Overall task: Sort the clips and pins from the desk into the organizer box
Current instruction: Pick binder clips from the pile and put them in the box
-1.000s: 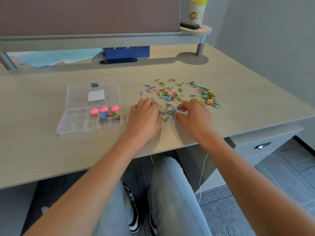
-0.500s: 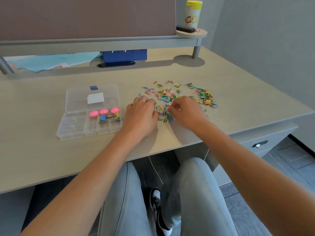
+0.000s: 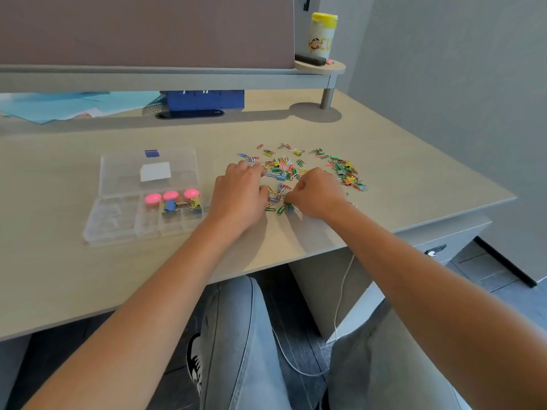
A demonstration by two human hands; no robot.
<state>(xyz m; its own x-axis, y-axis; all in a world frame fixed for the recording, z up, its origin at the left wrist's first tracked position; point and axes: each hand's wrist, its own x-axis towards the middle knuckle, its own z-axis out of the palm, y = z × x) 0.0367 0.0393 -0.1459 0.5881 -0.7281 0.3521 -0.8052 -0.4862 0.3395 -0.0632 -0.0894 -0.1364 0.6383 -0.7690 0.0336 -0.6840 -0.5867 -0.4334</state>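
A pile of coloured paper clips [image 3: 299,170] with a few small binder clips lies scattered on the desk, right of centre. The clear organizer box [image 3: 118,223] sits open to the left, its lid [image 3: 124,176] folded back. Three pink pins [image 3: 170,196] and some binder clips [image 3: 181,206] lie in its compartments. My left hand [image 3: 236,199] rests palm down at the pile's left edge, fingers bent over clips. My right hand [image 3: 315,193] is curled, its fingertips pinching clips at the near side of the pile. What lies under either palm is hidden.
A raised shelf [image 3: 165,78] spans the back of the desk, with a blue box [image 3: 204,99] and teal papers [image 3: 59,106] beneath it. A yellow-lidded jar [image 3: 322,35] stands on the shelf's round end. The desk's front edge [image 3: 370,235] is near my wrists.
My right hand has slid left toward my left hand and curled tighter over the near clips. The left hand has hardly moved. My head has tilted, shifting the view.
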